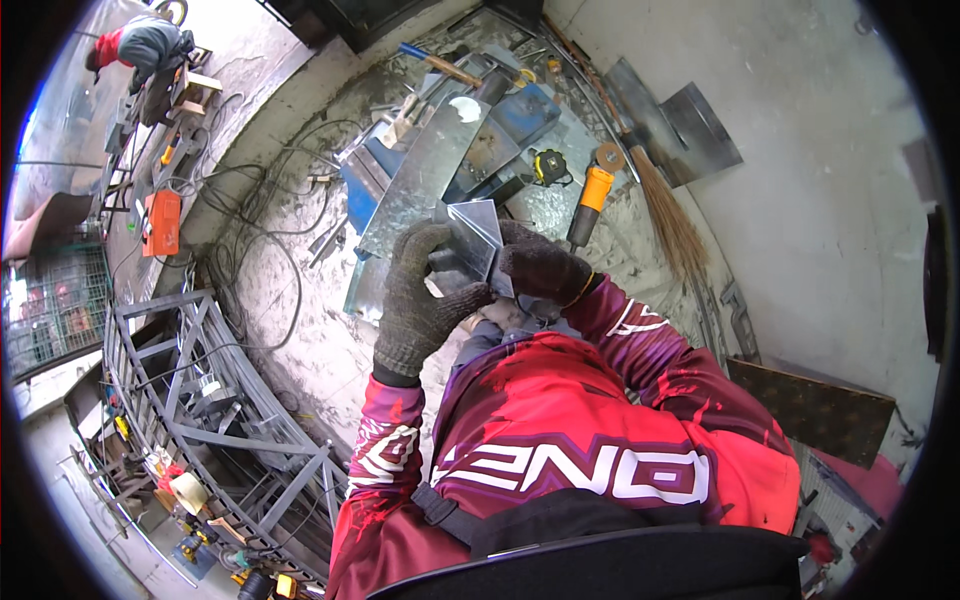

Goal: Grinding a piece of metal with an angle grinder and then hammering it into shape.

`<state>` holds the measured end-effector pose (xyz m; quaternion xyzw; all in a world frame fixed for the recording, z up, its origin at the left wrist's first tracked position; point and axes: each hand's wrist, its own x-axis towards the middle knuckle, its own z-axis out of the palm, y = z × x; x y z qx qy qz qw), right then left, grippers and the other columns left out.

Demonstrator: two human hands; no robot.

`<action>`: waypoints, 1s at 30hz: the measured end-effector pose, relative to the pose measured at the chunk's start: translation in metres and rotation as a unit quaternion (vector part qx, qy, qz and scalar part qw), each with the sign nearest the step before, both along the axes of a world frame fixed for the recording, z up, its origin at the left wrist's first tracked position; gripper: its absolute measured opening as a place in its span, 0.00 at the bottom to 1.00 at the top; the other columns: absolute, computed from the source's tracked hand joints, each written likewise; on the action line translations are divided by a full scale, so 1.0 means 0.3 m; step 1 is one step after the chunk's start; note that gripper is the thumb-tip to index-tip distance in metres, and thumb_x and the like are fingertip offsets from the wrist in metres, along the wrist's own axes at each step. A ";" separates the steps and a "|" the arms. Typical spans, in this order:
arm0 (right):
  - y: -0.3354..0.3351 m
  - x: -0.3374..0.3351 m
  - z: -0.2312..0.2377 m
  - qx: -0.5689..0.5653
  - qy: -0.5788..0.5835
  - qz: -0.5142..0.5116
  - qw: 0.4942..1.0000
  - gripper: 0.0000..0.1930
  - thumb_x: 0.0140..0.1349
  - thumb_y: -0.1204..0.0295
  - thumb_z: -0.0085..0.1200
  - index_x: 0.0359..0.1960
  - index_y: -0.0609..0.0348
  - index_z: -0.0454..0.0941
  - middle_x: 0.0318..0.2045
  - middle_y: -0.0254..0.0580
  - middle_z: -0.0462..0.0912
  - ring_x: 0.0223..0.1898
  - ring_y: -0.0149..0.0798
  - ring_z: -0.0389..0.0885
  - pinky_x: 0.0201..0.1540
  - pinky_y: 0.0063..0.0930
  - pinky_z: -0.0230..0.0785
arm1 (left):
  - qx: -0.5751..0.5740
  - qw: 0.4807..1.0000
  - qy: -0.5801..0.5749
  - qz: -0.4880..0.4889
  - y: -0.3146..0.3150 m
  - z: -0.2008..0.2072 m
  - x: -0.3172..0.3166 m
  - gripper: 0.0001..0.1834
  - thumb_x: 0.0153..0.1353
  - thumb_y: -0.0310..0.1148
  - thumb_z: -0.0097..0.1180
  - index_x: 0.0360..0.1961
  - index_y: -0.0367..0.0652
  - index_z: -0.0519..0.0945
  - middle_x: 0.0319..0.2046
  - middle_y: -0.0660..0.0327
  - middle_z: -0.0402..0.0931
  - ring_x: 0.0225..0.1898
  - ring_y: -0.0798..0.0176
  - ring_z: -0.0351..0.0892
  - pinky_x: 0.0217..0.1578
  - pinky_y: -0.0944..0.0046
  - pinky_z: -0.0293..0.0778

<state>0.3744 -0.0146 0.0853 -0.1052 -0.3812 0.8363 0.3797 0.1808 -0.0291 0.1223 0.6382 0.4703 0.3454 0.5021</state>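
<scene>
Between my hands is a bent piece of shiny sheet metal (478, 228), folded so that its faces meet at an angle. My left hand (415, 295), in a grey knit glove, grips it from the left, with the thumb at its lower edge and the fingers at its upper left. On the right side, my right hand (543, 265), in a darker glove, is closed on the piece's edge; some fingers are hidden behind it. A long flat metal strip (425, 180) lies just beyond, across a blue metal block (530, 112).
Right of the work lie a black-and-yellow tape measure (550, 167), an orange power tool (592, 200) and a straw broom (663, 205). A hammer (445, 68) is farther off. Cables (250, 205), a steel frame (215, 410) and an orange box (161, 222) stand left. Another person (150, 50) bends far left.
</scene>
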 end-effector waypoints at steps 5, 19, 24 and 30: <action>-0.014 -0.037 -0.110 0.021 -0.004 -0.082 0.996 0.27 0.67 0.66 0.50 0.66 0.60 0.60 0.60 0.43 0.71 0.59 0.36 0.71 0.64 0.33 0.61 | 0.164 0.971 0.171 0.019 0.022 0.061 -0.021 0.40 0.35 0.33 0.78 0.54 0.44 0.74 0.62 0.45 0.62 0.66 0.42 0.60 0.59 0.49 0.66; -0.027 -0.056 -0.165 0.173 -0.137 -0.075 0.972 0.17 0.68 0.68 0.50 0.55 0.63 0.71 0.45 0.42 0.78 0.48 0.36 0.77 0.52 0.32 0.71 | 0.284 0.939 0.166 -0.097 0.041 0.107 -0.035 0.36 0.36 0.35 0.78 0.50 0.46 0.76 0.59 0.42 0.67 0.60 0.38 0.68 0.57 0.47 0.69; -0.031 -0.068 -0.179 0.203 -0.105 -0.082 0.970 0.19 0.68 0.66 0.51 0.57 0.61 0.71 0.53 0.44 0.76 0.54 0.38 0.76 0.56 0.34 0.69 | 0.279 0.944 0.151 -0.088 0.048 0.116 -0.037 0.37 0.37 0.34 0.77 0.52 0.47 0.75 0.60 0.42 0.65 0.61 0.40 0.68 0.56 0.47 0.69; -0.062 -0.069 -0.158 -0.157 0.079 0.049 0.983 0.27 0.64 0.57 0.54 0.59 0.63 0.69 0.57 0.46 0.74 0.56 0.43 0.75 0.61 0.38 0.65 | 0.292 0.918 0.224 -0.150 0.049 0.148 -0.044 0.37 0.39 0.35 0.76 0.54 0.48 0.75 0.61 0.44 0.65 0.62 0.39 0.66 0.60 0.46 0.64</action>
